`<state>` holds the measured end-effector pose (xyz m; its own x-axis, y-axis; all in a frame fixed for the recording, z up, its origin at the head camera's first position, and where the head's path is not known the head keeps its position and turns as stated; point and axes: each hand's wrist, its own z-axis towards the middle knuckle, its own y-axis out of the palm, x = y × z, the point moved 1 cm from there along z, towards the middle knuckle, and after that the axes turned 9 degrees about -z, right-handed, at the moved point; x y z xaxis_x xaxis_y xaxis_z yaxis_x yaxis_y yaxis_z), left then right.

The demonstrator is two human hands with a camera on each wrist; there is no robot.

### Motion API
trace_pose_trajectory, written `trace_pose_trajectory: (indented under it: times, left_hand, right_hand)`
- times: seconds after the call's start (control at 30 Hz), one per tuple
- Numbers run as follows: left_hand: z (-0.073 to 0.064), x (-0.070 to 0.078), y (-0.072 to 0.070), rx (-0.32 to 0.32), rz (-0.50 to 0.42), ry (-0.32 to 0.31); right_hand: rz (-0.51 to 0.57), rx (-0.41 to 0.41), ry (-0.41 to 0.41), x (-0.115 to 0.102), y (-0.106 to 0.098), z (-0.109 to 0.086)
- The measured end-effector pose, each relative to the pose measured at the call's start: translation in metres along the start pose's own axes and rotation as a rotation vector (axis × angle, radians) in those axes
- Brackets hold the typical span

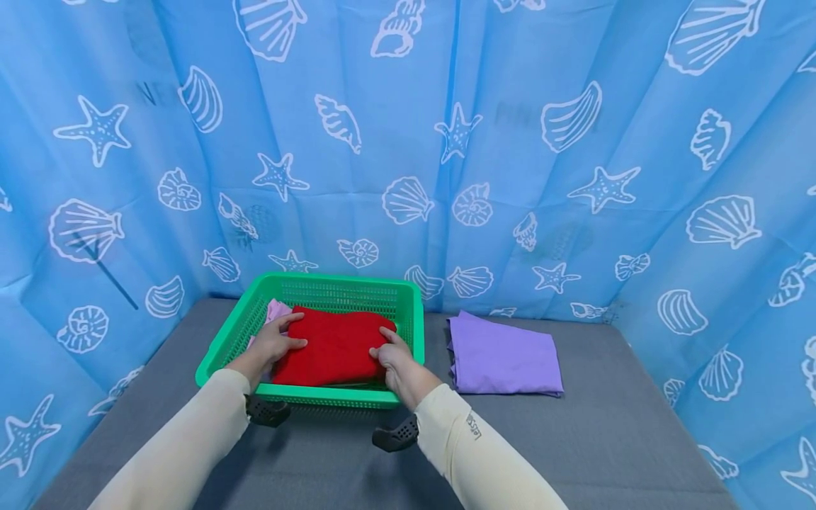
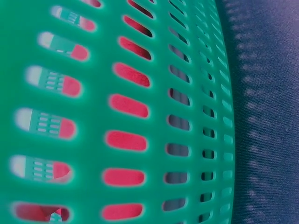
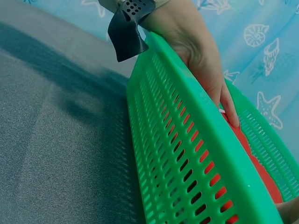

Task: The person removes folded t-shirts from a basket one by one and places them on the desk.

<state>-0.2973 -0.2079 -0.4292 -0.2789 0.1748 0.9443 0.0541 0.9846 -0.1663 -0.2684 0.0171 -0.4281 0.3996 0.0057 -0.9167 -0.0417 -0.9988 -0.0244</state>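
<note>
At the basket (image 1: 418, 326), both hands (image 1: 270, 347) (image 1: 399, 363) grasp red cloth (image 1: 338, 346), one sleeve (image 1: 481, 457) reading “Lets”.

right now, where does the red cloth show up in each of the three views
Head: red cloth left of centre, low, inside the green basket.
Left wrist: red cloth only through the slots, left half.
Right wrist: red cloth lower right, beyond the near rim, plus through slots.
Shared landmark: the green basket.

Right sleeve (image 1: 474, 443), five o'clock: dark lettering (image 1: 474, 427), "Lets…", rest unclear. Blue curtain (image 1: 344, 49), ten o'clock: "V" (image 1: 149, 93); one o'clock: faint letters (image 1: 515, 115), can't make out.
</note>
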Motion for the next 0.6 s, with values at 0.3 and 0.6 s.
trace_pose_trajectory:
  times: [0.3,0.6]
  left_hand:
    - [-0.0061,0.002,-0.0013,0.009,0.039,0.027]
    - [-0.0078,0.0027,-0.0027,0.019,0.01,0.023]
  right_hand:
    - [0.039,-0.025,0.013,-0.0022,-0.0006,-0.0057]
    - [0.091,-0.03,-0.013,-0.0006,0.0001,-0.0034]
